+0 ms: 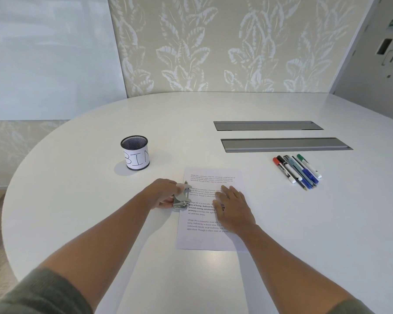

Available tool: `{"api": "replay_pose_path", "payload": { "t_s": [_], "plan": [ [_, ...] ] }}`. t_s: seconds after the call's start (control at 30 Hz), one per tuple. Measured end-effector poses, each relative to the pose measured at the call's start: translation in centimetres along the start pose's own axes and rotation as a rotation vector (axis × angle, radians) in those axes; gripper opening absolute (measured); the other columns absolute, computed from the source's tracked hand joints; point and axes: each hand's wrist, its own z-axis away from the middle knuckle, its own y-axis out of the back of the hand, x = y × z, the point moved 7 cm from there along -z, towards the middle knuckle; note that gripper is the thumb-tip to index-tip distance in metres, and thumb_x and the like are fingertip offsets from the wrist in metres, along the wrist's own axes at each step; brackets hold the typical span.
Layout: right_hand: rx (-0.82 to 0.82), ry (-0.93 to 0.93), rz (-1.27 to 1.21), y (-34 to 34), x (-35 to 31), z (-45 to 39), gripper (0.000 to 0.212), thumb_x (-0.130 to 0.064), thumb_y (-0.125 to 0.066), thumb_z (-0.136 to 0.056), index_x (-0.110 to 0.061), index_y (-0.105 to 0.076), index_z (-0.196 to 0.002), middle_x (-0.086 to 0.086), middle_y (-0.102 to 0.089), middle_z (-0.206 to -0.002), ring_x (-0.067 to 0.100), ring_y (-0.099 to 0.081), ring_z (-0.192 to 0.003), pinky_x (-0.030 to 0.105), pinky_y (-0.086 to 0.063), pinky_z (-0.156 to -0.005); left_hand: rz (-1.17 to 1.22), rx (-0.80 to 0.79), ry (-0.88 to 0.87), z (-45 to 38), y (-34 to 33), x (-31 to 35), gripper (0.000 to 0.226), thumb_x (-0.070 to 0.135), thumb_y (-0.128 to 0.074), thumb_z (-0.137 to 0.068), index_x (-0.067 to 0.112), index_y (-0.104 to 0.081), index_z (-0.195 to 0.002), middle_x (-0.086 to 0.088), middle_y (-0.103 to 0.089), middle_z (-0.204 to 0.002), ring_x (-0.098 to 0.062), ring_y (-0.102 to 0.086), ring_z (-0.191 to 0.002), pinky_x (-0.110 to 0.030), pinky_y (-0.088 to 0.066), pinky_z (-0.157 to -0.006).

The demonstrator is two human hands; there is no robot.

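Observation:
A printed sheet of paper (209,236) lies flat on the white table (77,200) in front of me. My left hand (162,192) grips a small metal hole punch (182,198) at the sheet's left edge, its jaws over the margin. My right hand (233,208) rests flat on the middle of the sheet, fingers straight, pressing it down and covering part of the text.
A black mesh cup (135,152) with a paper label reading "BIN" stands to the far left of the sheet. Several markers and pens (297,171) lie side by side at the right. Two grey cable slots (281,145) are set into the tabletop behind them.

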Motion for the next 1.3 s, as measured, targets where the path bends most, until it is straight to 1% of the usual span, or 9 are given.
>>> {"api": "replay_pose_path", "payload": {
  "t_s": [0.07, 0.13, 0.2, 0.3, 0.43, 0.57, 0.83, 1.17, 1.3],
  "plan": [
    [0.003, 0.007, 0.003, -0.1, -0.1, 0.1, 0.046, -0.041, -0.033, -0.101, -0.025, -0.047, -0.141, -0.002, -0.024, -0.161, 0.019, -0.009, -0.151, 0.038, -0.006, -0.123, 0.061, 0.016, 0.000, -0.2, 0.2, -0.5, 0.015, 0.008, -0.063, -0.091, 0.016, -0.058, -0.079, -0.014, -0.067, -0.099, -0.022, -0.064, -0.072, -0.025, -0.054, -0.063],
    [0.010, 0.012, 0.013, 0.0, -0.2, 0.1, 0.046, -0.041, -0.033, -0.101, -0.025, -0.047, -0.142, -0.002, -0.025, -0.161, 0.020, -0.010, -0.151, 0.038, -0.006, -0.123, 0.136, 0.032, -0.007, -0.3, 0.2, -0.8, 0.020, 0.006, -0.067, -0.090, 0.016, -0.056, -0.078, -0.014, -0.067, -0.098, -0.019, -0.066, -0.070, -0.026, -0.055, -0.063],
    [0.016, 0.015, 0.021, 0.1, -0.3, 0.2, 0.046, -0.040, -0.033, -0.101, -0.024, -0.047, -0.142, -0.002, -0.026, -0.161, 0.020, -0.011, -0.151, 0.039, -0.007, -0.123, 0.186, 0.043, -0.014, -0.4, 0.1, -0.9, 0.012, 0.007, -0.071, -0.088, 0.013, -0.061, -0.092, -0.014, -0.069, -0.102, -0.021, -0.068, -0.075, -0.028, -0.056, -0.067],
    [0.012, 0.011, 0.026, 0.2, -0.3, 0.2, 0.046, -0.040, -0.033, -0.101, -0.025, -0.046, -0.143, -0.002, -0.025, -0.161, 0.020, -0.010, -0.151, 0.039, -0.007, -0.123, 0.182, 0.047, -0.027, -0.7, 0.1, -0.7, 0.041, 0.009, -0.074, -0.086, 0.012, -0.058, -0.123, -0.017, -0.071, -0.111, -0.027, -0.070, -0.089, -0.034, -0.058, -0.076],
    [0.014, 0.018, 0.039, 0.1, -0.4, 0.2, 0.046, -0.040, -0.032, -0.101, -0.025, -0.046, -0.142, -0.002, -0.026, -0.161, 0.021, -0.011, -0.151, 0.039, -0.007, -0.123, 0.204, 0.047, -0.009, -0.6, 0.1, -1.0, 0.033, 0.008, -0.075, -0.085, 0.011, -0.061, -0.115, -0.020, -0.071, -0.113, -0.027, -0.070, -0.089, -0.037, -0.059, -0.083],
    [0.012, 0.012, 0.035, 0.0, -0.2, 0.2, 0.046, -0.041, -0.032, -0.101, -0.026, -0.045, -0.142, -0.002, -0.025, -0.161, 0.020, -0.010, -0.151, 0.038, -0.005, -0.123, 0.201, 0.044, -0.008, -0.7, 0.2, -1.0, 0.053, 0.012, -0.078, -0.083, 0.012, -0.055, -0.132, -0.015, -0.071, -0.111, -0.024, -0.069, -0.085, -0.031, -0.059, -0.074],
    [-0.004, 0.007, 0.044, 0.1, -0.3, 0.3, 0.047, -0.041, -0.030, -0.101, -0.026, -0.043, -0.143, -0.003, -0.023, -0.162, 0.019, -0.008, -0.151, 0.037, -0.004, -0.123, 0.133, 0.131, -0.064, -1.5, 0.4, -2.0, 0.048, 0.020, -0.083, -0.077, 0.012, -0.063, -0.119, -0.013, -0.065, -0.095, -0.023, -0.060, -0.070, -0.042, -0.059, -0.088],
    [0.020, -0.003, 0.046, 0.2, -0.4, 0.4, 0.044, -0.042, -0.033, -0.100, -0.028, -0.048, -0.139, -0.004, -0.028, -0.160, 0.019, -0.012, -0.151, 0.037, -0.008, -0.123, 0.167, 0.131, -0.079, -2.9, 0.6, -2.7, 0.049, 0.021, -0.087, -0.072, 0.010, -0.064, -0.113, -0.015, -0.068, -0.111, -0.028, -0.071, -0.087, -0.042, -0.059, -0.086],
    [0.025, -0.007, 0.053, 0.2, -0.4, 0.4, 0.045, -0.043, -0.033, -0.099, -0.028, -0.048, -0.140, -0.004, -0.028, -0.160, 0.018, -0.012, -0.151, 0.036, -0.008, -0.123, 0.161, 0.113, -0.074, -2.7, 0.8, -2.5, 0.052, 0.020, -0.089, -0.070, 0.008, -0.063, -0.114, -0.014, -0.069, -0.097, -0.025, -0.067, -0.076, -0.042, -0.058, -0.089]
  ]
}}
